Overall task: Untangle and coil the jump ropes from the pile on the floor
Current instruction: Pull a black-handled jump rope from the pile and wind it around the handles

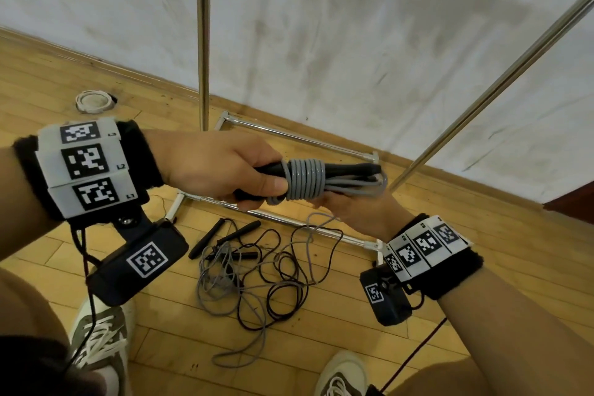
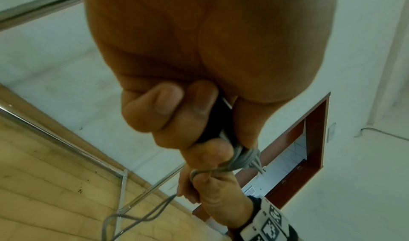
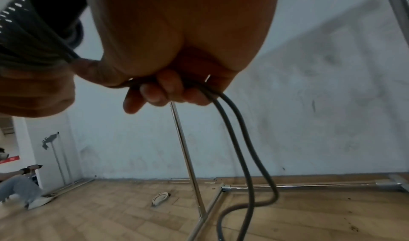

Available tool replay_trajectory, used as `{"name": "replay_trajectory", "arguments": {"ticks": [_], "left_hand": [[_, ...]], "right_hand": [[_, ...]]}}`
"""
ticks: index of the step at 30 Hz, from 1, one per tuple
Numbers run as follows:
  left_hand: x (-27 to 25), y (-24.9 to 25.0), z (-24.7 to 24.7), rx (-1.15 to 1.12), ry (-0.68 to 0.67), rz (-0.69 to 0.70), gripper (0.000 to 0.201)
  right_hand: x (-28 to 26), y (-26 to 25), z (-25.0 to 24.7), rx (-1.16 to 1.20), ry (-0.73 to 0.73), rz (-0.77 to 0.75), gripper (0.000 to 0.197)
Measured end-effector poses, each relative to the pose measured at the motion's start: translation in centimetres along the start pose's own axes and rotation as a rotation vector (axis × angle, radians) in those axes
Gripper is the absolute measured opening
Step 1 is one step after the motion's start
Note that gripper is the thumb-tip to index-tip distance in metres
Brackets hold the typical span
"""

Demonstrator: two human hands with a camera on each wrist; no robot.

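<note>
In the left hand (image 1: 218, 167) grip, grey jump rope (image 1: 305, 183), coiled around black handles (image 1: 353, 168).

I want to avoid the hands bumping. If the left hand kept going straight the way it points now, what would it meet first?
Probably the right hand, just beyond the coiled grey rope that the left hand grips; depth is unclear.

One coiled grey rope (image 1: 302, 180), four loose black handles (image 1: 205, 239) (floor pile), two shoes (image 1: 99, 341).
</note>
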State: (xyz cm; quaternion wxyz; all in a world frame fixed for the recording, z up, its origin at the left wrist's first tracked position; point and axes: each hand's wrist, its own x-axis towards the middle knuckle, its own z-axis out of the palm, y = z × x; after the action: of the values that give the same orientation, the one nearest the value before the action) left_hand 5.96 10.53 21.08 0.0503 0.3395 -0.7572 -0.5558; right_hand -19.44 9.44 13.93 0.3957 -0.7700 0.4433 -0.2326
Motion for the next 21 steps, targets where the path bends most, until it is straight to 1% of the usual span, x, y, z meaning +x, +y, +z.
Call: {"name": "replay_trajectory", "arguments": {"ticks": [1,3,4,5,6,7,9,10,12,13,14,15,17,18,20,21], "left_hand": [[0.0,0.0,0.2,0.043,-0.012,-0.013,0.023],[0.1,-0.1,0.5,0.146,-0.025,-0.053,0.026],[0.2,-0.1,0.6,0.175,-0.030,-0.076,0.025],[0.3,-0.2,0.6,0.191,-0.038,-0.096,0.023],[0.3,-0.3,0.7,0.204,-0.046,-0.113,0.022],[0.4,-0.3,0.8,0.220,-0.052,-0.127,0.022],[0.6,-0.5,1.0,0.262,-0.062,-0.150,0.024],[0.7,-0.6,1.1,0.283,-0.066,-0.157,0.026],[0.8,-0.8,1.1,0.317,-0.066,-0.165,0.029],[0.9,-0.9,1.1,0.327,-0.066,-0.170,0.030],[1.0,-1.0,1.0,0.334,-0.066,-0.180,0.031],[1.1,-1.2,1.0,0.345,-0.067,-0.194,0.031],[1.3,-1.5,1.0,0.390,-0.066,-0.222,0.029],[1.5,-1.7,1.0,0.420,-0.059,-0.232,0.028],[1.7,-2.1,1.0,0.462,-0.034,-0.247,0.026],[1.8,-2.3,0.9,0.481,-0.022,-0.256,0.024]], "right_hand": [[0.0,0.3,-0.1,-0.014,-0.001,0.067,0.008],[0.4,-0.1,-0.3,-0.067,-0.029,0.137,0.023],[0.8,-0.4,-0.3,-0.133,-0.095,0.158,0.020],[1.2,-1.0,-0.2,-0.194,-0.157,0.176,0.012],[1.6,-1.4,-0.2,-0.318,-0.193,0.133,0.008],[1.7,-1.7,-0.2,-0.421,-0.201,0.069,0.010],[1.6,-1.6,-0.5,-0.504,-0.163,-0.036,0.016],[1.7,-1.6,-0.6,-0.548,-0.141,-0.068,0.030],[1.9,-1.5,-0.6,-0.742,-0.116,-0.084,0.066],[2.1,-1.5,-0.8,-0.848,-0.109,-0.090,0.077],[2.4,-1.4,-0.8,-0.923,-0.118,-0.096,0.082],[2.4,-1.3,-0.9,-0.931,-0.119,-0.092,0.083],[2.5,-0.9,-1.1,-0.817,-0.109,-0.066,0.074],[2.5,-1.1,-1.1,-0.718,-0.104,-0.046,0.065],[2.5,-1.4,-1.3,-0.535,-0.082,0.009,0.038],[2.5,-1.6,-1.4,-0.464,-0.069,0.035,0.029]]}}
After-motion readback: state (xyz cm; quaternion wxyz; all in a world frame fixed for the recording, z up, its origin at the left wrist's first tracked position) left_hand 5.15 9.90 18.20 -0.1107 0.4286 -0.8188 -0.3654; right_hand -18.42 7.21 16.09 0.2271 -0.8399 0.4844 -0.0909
